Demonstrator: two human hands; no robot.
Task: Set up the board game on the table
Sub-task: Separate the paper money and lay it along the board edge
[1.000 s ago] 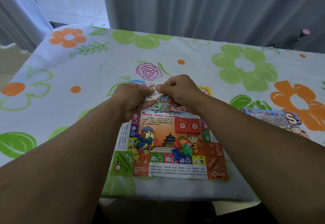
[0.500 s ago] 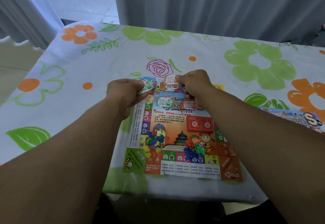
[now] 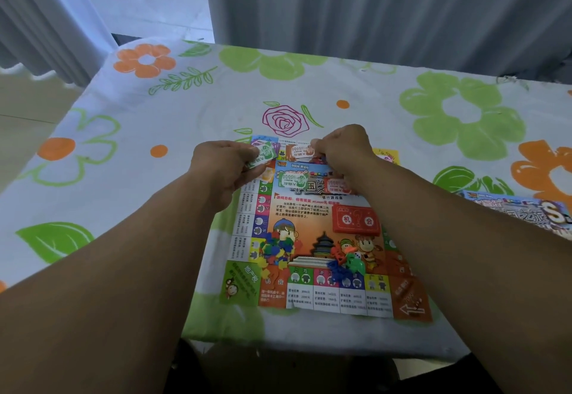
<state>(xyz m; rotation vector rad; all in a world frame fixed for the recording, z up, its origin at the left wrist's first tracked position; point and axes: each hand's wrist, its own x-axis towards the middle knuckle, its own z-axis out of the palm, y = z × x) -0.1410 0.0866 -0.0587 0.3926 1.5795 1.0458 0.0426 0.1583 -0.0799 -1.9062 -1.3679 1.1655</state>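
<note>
Game board, printed "Uncle Wang", lies on bench nr front edge, red 机会 deck on it. L hand fingers grip green play notes; R hand pinches orange note.

Left hand pinching, right hand pinching, forearms outstretched

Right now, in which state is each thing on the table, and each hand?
Game board: unfolded, flat on the tablecloth.
Left hand: holds green notes.
Right hand: pinches an orange note.
Loose green note: lies flat on the board.
Red card deck: stacked on the board.
Coloured tokens: heaped, unsorted.
Pawns: heaped on the board.
Game packaging: lies flat, at right.
</note>
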